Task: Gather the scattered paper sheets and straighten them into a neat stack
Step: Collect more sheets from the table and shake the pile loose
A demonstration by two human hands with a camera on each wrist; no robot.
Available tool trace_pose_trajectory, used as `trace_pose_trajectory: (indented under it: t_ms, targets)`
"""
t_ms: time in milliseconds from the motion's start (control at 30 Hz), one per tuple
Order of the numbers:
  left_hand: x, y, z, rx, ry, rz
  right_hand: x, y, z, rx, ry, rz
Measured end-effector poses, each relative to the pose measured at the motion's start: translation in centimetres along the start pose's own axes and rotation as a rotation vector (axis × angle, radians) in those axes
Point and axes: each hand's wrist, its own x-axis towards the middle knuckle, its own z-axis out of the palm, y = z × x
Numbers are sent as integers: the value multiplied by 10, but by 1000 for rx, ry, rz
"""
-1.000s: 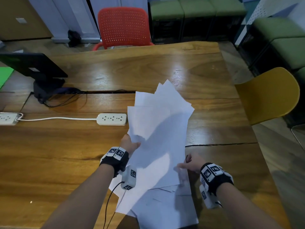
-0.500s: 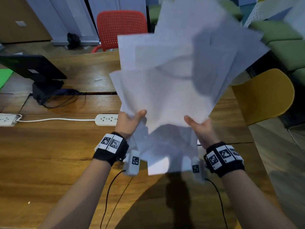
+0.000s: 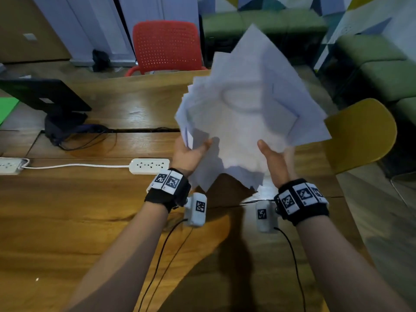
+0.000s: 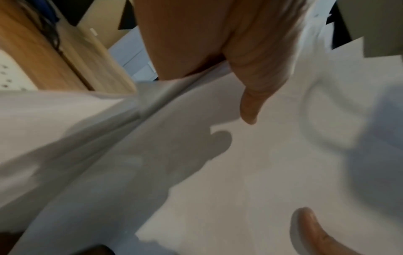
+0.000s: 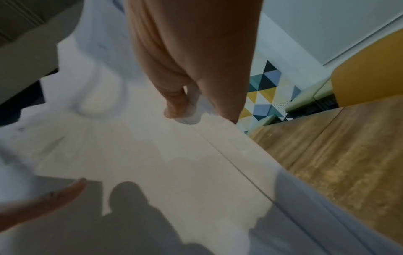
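A loose fan of white paper sheets (image 3: 247, 109) stands nearly upright above the wooden table (image 3: 67, 221), its corners pointing different ways. My left hand (image 3: 193, 149) pinches the bundle's lower left edge and my right hand (image 3: 273, 156) pinches its lower right edge. In the left wrist view the thumb (image 4: 250, 107) lies on the front of the sheets (image 4: 218, 172), with the fingers hidden behind them. In the right wrist view the thumb (image 5: 174, 103) presses the front of the sheets (image 5: 174, 163), and the fingers are behind them. No sheet shows on the table.
A white power strip (image 3: 149, 165) with its cord lies left of my left hand, and another (image 3: 10, 166) sits at the left edge. A black screen on a stand (image 3: 45, 95) is at far left. A red chair (image 3: 166, 46), a yellow chair (image 3: 360, 134) and green sofas (image 3: 378, 70) surround the table.
The sheets went from lying on the table to being held upright in both hands. Since half a second ago the wide fan has drawn in and the hands have come slightly closer together.
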Motion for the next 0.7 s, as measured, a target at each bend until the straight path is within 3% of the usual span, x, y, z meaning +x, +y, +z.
trace_pose_trajectory:
  t_ms: [167, 267, 367, 533, 600, 700]
  targets:
    - [11, 8, -9, -103, 111, 7, -1, -26, 3, 21, 33, -118]
    - [12, 11, -24, -127, 104, 30, -4, -36, -10, -11, -50, -224]
    - [12, 14, -31, -121, -28, -9, -3, -33, -17, -167, -171, -69]
    - [13, 15, -23, -43, -91, -56, 3, -20, -17, -372, -107, 239]
    - [14, 18, -25, -72, -76, -13, -1, -24, -18, -310, -90, 179]
    - [16, 18, -35, -47, -101, 7, -7, -33, -27, -91, -8, -69]
